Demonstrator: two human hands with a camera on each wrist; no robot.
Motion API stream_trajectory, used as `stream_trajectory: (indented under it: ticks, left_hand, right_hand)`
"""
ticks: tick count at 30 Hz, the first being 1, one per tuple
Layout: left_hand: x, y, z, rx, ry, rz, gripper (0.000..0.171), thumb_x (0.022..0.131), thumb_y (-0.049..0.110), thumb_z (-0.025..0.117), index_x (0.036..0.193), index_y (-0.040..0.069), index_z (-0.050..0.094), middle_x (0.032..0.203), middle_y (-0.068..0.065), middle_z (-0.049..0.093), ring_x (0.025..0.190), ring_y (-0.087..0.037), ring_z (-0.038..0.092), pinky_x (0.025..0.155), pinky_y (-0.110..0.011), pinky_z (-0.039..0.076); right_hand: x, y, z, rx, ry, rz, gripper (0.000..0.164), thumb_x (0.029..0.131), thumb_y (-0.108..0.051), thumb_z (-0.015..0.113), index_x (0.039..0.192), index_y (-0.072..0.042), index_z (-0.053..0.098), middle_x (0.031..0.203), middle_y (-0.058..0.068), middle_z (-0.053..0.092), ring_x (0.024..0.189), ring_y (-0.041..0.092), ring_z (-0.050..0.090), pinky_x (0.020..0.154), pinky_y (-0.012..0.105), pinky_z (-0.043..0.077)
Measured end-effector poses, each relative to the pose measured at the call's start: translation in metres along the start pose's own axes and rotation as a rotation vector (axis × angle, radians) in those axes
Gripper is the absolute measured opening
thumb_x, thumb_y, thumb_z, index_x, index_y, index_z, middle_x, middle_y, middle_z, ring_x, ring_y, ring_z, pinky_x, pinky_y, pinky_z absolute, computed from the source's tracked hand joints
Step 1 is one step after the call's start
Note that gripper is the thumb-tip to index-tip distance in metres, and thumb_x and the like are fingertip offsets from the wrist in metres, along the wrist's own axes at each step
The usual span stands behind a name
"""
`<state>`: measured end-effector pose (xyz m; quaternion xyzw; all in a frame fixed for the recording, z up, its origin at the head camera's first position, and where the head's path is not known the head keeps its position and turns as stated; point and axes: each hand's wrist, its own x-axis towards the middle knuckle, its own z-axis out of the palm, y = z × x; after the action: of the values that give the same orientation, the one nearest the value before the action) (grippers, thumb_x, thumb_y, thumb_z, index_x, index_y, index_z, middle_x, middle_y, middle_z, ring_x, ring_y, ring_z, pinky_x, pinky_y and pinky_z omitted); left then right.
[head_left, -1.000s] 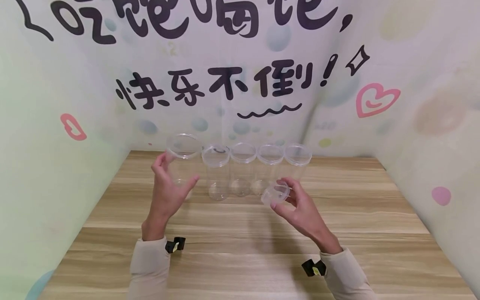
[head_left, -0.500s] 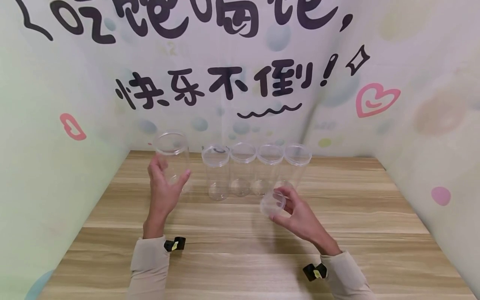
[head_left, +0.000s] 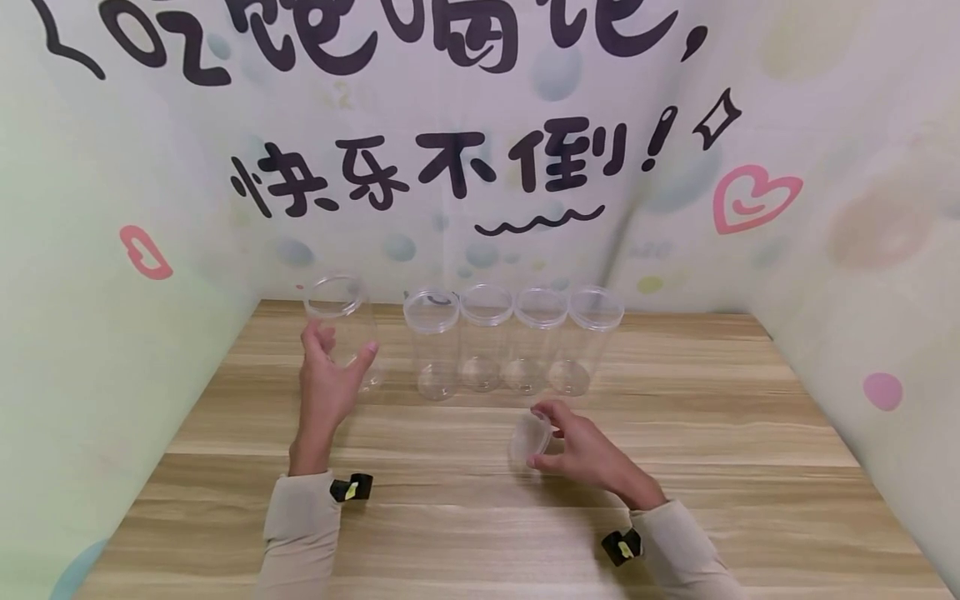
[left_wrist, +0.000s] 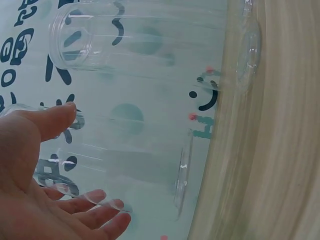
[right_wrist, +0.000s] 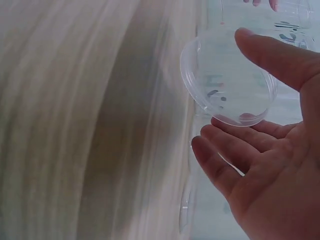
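Both hands (left_wrist: 25,200) (right_wrist: 280,165) — partly outside the wrist views.

Jars (head_left: 435,354): clear plastic, smooth, glossy. Lid (head_left: 528,442): translucent plastic, glossy rim. Table (head_left: 465,533): wood-grain, smooth. Sleeves (head_left: 302,521): matt cloth. Backdrop (head_left: 360,229): matt printed cloth.

Four jars (head_left: 525,342) stand on the table (head_left: 465,533) behind a lid (head_left: 527,443), right of another jar (head_left: 352,333).

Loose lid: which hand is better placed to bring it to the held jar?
Right hand, probably: its thumb and fingers hold the loose lid. The left hand is occupied gripping the jar, so it likely suits steadying better.
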<state>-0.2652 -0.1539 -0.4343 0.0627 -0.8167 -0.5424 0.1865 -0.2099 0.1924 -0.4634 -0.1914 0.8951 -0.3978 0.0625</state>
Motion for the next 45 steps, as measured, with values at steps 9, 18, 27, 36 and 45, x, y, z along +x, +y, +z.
stream_trajectory:
  ticks: [9, 18, 27, 36, 45]
  left_hand:
    - [0.001, -0.004, 0.004, 0.048, -0.017, -0.016, 0.092, 0.075, 0.046, 0.068, 0.142, 0.018, 0.011, 0.137, -0.019, 0.034, 0.126, -0.032, 0.034, 0.098, -0.049, 0.030]
    - [0.001, -0.008, 0.007, 0.079, -0.062, -0.033, 0.094, 0.076, 0.041, 0.068, 0.143, 0.019, 0.006, 0.143, -0.021, 0.025, 0.131, -0.034, 0.026, 0.102, -0.052, 0.024]
    - [0.002, -0.017, 0.010, 0.129, -0.092, -0.046, 0.095, 0.077, 0.040, 0.068, 0.144, 0.016, 0.005, 0.144, -0.021, 0.023, 0.132, -0.033, 0.023, 0.103, -0.050, 0.023]
    - [0.001, -0.022, 0.009, 0.108, -0.091, -0.039, 0.096, 0.075, 0.034, 0.071, 0.142, 0.016, 0.006, 0.140, -0.019, 0.029, 0.129, -0.036, 0.027, 0.101, -0.051, 0.025]
    - [-0.009, 0.021, -0.022, 0.282, -0.030, -0.042, 0.120, 0.066, 0.046, 0.075, 0.142, 0.013, -0.012, 0.140, -0.027, 0.012, 0.114, -0.048, 0.036, 0.092, -0.056, 0.034]
  right_hand:
    - [-0.004, 0.003, 0.000, -0.206, 0.020, 0.007, 0.084, 0.064, -0.032, 0.079, 0.132, -0.006, 0.038, 0.120, 0.005, 0.055, 0.112, 0.023, 0.047, 0.091, 0.042, 0.039]
    - [-0.005, 0.012, 0.005, -0.359, 0.027, 0.035, 0.090, 0.058, -0.040, 0.082, 0.133, -0.013, 0.041, 0.125, 0.006, 0.050, 0.115, 0.026, 0.043, 0.090, 0.043, 0.039]
    - [-0.005, 0.013, 0.007, -0.433, 0.047, 0.012, 0.090, 0.055, -0.043, 0.082, 0.131, -0.014, 0.043, 0.123, 0.004, 0.052, 0.116, 0.025, 0.043, 0.091, 0.045, 0.035]
    - [-0.006, 0.015, 0.009, -0.432, 0.033, 0.006, 0.090, 0.057, -0.043, 0.081, 0.133, -0.015, 0.040, 0.128, 0.003, 0.051, 0.119, 0.028, 0.042, 0.094, 0.051, 0.032]
    - [-0.007, 0.015, 0.008, -0.429, 0.027, 0.012, 0.091, 0.057, -0.044, 0.081, 0.134, -0.015, 0.040, 0.129, 0.004, 0.050, 0.120, 0.028, 0.041, 0.095, 0.050, 0.032]
